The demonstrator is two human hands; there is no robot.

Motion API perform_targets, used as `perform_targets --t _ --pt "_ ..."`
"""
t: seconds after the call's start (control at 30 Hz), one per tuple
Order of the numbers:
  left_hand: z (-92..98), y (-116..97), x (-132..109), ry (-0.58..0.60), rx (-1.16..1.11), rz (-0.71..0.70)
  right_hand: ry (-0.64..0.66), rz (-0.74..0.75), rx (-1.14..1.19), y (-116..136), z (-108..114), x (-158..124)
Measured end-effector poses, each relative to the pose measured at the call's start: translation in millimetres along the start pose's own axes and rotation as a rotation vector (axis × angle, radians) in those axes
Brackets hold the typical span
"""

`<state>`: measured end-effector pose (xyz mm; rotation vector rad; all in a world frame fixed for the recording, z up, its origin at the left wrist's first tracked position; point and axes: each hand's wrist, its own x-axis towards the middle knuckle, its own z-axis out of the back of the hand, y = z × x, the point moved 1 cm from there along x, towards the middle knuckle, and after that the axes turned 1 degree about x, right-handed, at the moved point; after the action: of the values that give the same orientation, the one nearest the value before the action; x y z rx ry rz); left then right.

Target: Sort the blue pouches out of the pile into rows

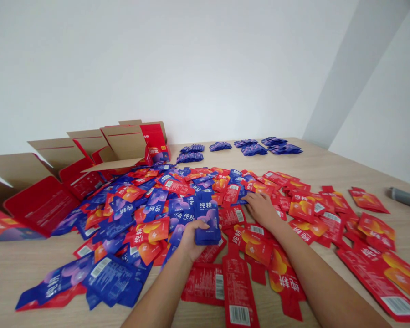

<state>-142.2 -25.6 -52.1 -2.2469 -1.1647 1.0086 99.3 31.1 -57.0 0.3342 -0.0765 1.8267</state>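
Observation:
My left hand (192, 240) is closed around a small stack of blue pouches (207, 223), its thumb resting on the front one. That front pouch faces me upright, with white lettering and purple fruit. To the right, my right hand (260, 207) reaches into the pile with its fingers stretched out. Its fingertips touch or lie just beside a blue pouch (242, 193); the exact contact is partly hidden. Around both hands spreads a loose heap of mixed pouches, with red pouches (254, 243) under and beside my arms and blue pouches (118, 278) mostly toward the left.
Open red cartons (44, 200) with raised brown flaps stand along the left. Near the wall, several neat stacks of blue pouches (190, 157) lie in rows. Large red pouches (379, 278) are at the right front. A grey tube-like object (406, 198) sits at the right edge.

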Motion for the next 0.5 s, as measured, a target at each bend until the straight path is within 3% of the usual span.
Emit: perform_targets --t 0.1,0.2,0.33,0.4,0.5 --pt "0.2 0.1 0.5 -0.045 -0.027 -0.030 -0.088 -0.055 0.043 -4.7 17.6 -3.5" --pt "-0.9 0.1 0.9 -0.083 -0.068 -0.071 -0.241 -0.204 0.164 -8.9 36.3 -5.8" --pt "-4.6 0.1 0.8 -0.149 -0.077 -0.095 -0.397 -0.360 0.690 0.4 43.8 -6.0" --pt "-6.7 0.8 1.0 -0.165 -0.063 -0.114 -0.342 -0.408 1.066 17.4 37.8 -6.1" --pt "-9.0 2.2 1.4 -0.158 -0.043 -0.194 -0.050 -0.427 1.403 55.6 23.5 -9.9"
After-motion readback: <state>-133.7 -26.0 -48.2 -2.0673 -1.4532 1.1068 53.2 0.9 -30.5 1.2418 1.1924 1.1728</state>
